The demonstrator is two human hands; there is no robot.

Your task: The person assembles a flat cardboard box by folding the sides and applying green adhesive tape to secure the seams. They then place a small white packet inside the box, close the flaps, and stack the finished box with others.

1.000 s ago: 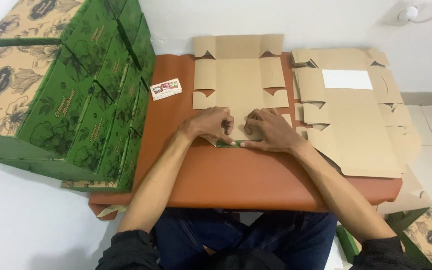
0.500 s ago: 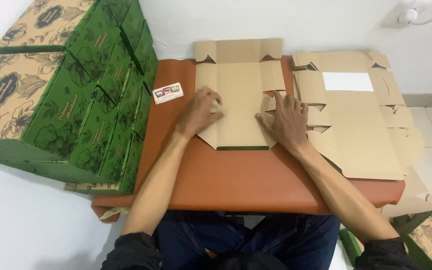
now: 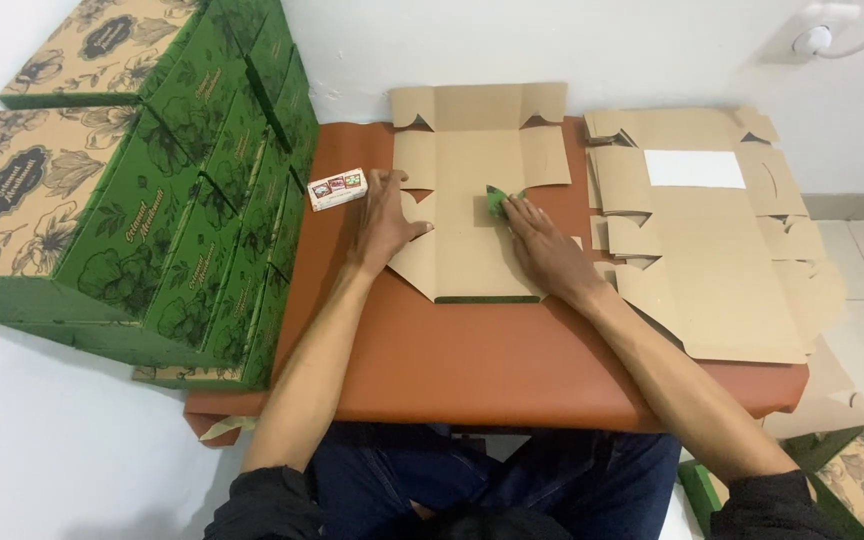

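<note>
Head view: two bare hands pressed on a flat cardboard box blank on an orange-brown table.

The unfolded box blank [image 3: 467,200] lies brown side up in the middle of the table [image 3: 492,360], its far edge against the white wall. The left hand [image 3: 384,215] rests flat on the blank's left side flaps, fingers spread and holding nothing, just beside a small white packet [image 3: 337,189] on the tabletop. The right hand [image 3: 537,240] lies palm down on the blank's right half, fingers extended, their tips pressing a small folded-over tab [image 3: 495,203] that shows its green printed side. A stack of further flat blanks [image 3: 712,260] lies to the right, touching the table's edge. Assembled green floral boxes [image 3: 132,190] are piled to the left.
</note>
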